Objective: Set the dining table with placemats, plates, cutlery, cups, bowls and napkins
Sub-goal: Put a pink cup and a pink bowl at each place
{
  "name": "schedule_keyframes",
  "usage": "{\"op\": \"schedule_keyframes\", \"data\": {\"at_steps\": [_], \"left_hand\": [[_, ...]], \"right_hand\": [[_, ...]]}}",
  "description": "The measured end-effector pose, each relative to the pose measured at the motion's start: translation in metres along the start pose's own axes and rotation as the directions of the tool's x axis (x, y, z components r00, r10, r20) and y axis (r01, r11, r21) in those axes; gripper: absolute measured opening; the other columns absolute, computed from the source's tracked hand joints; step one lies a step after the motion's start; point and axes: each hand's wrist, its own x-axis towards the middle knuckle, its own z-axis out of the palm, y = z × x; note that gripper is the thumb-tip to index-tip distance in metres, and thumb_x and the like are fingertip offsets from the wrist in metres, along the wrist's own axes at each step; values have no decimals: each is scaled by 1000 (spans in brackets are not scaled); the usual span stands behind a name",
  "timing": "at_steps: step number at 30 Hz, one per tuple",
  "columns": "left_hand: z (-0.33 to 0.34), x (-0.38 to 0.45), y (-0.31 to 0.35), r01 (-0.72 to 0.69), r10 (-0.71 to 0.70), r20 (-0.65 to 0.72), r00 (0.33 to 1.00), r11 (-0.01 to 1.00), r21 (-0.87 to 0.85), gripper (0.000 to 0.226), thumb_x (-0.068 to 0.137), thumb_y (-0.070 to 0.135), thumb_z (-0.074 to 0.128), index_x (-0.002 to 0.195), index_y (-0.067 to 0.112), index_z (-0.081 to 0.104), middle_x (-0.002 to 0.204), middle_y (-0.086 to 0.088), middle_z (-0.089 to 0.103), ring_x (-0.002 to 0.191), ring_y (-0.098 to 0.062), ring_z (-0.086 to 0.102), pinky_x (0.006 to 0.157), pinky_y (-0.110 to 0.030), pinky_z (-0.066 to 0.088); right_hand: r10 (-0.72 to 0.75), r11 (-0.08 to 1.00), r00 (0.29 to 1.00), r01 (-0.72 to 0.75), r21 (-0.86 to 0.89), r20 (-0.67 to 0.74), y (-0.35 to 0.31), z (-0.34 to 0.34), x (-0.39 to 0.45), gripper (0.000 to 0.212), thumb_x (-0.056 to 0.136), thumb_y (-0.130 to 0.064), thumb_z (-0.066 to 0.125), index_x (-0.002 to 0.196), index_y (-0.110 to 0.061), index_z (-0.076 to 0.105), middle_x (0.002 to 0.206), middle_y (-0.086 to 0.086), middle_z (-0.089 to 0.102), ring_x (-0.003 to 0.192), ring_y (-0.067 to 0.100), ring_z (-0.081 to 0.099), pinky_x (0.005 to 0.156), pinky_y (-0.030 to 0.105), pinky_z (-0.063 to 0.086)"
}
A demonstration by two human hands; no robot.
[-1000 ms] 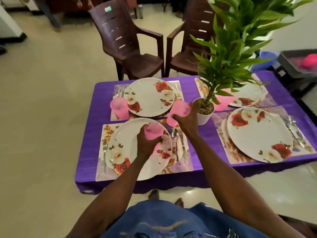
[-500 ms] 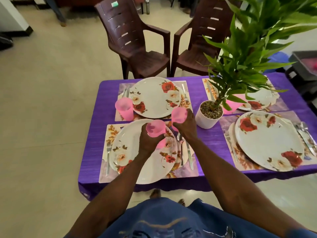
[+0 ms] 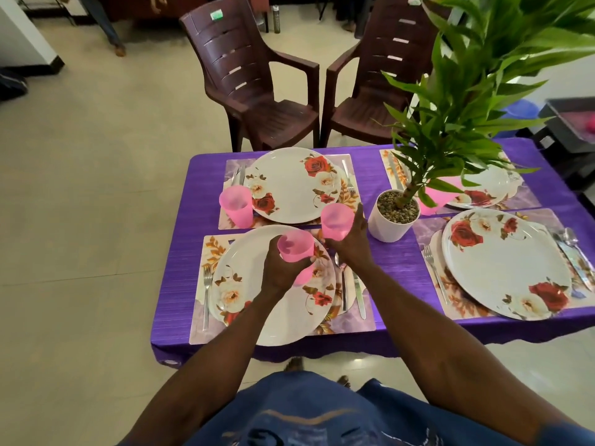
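Note:
My left hand (image 3: pixel 279 274) grips a pink cup (image 3: pixel 295 247) above the near-left flowered plate (image 3: pixel 257 304). My right hand (image 3: pixel 352 244) holds a second pink cup (image 3: pixel 336 220) low at the top right corner of the near-left placemat (image 3: pixel 341 323), beside a spoon and knife (image 3: pixel 358 291). A third pink cup (image 3: pixel 236 206) stands on the far-left placemat next to its plate (image 3: pixel 291 183). Another pink cup (image 3: pixel 439 194) shows partly behind the leaves at the far right. A fork (image 3: pixel 206 291) lies left of the near plate.
A potted plant in a white pot (image 3: pixel 391 225) stands mid-table, its leaves hanging over the far-right setting. The near-right plate (image 3: pixel 505 262) has a fork and cutlery beside it. Two brown plastic chairs (image 3: pixel 257 88) stand behind the purple-clothed table (image 3: pixel 186 252).
My right hand has lowered its pink cup toward the mat corner near the white pot. My left hand kept its cup over the near plate. The view moved closer.

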Motion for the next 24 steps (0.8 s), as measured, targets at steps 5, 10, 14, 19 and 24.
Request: {"op": "schedule_keyframes", "data": {"at_steps": [5,10,14,19,24], "left_hand": [[10,-11,4,-10,10,7,1000,1000,-8,80,71,32,88,137,23,44,120,13,54,111,-8,55,87,-12,43],[36,-19,20,-154,155,52,987,988,-33,81,65,50,85,132,24,47,123,12,56,106,0,55,83,-5,44],[75,-18,27,-206,215,202,956,976,-65,84,61,55,83,131,21,52,122,6,62,110,-10,60,91,-27,52],[137,-19,42,-138,182,356,917,980,-144,74,60,47,85,126,26,58,116,8,68,106,-9,64,91,-34,54],[205,-23,60,-98,160,370,915,979,-180,85,56,48,87,126,13,52,118,0,66,106,-16,64,85,-29,53]], "right_hand": [[51,995,997,-46,86,-58,1,-7,-18,125,69,-49,84,156,-16,0,159,16,11,146,35,18,108,49,36],[217,952,958,-165,257,-188,4,-25,-33,64,92,-34,61,146,-10,36,147,15,39,131,31,42,105,43,41],[348,901,906,-253,352,-241,29,-62,-43,24,90,-24,55,107,-9,65,104,10,67,94,26,61,76,33,43],[441,707,885,-240,665,-150,70,-123,-63,18,86,-6,53,83,-11,70,78,8,69,68,21,61,69,38,51],[324,683,946,-259,683,36,107,-186,-78,36,74,-3,57,109,1,67,98,17,70,81,23,65,73,28,53]]}}
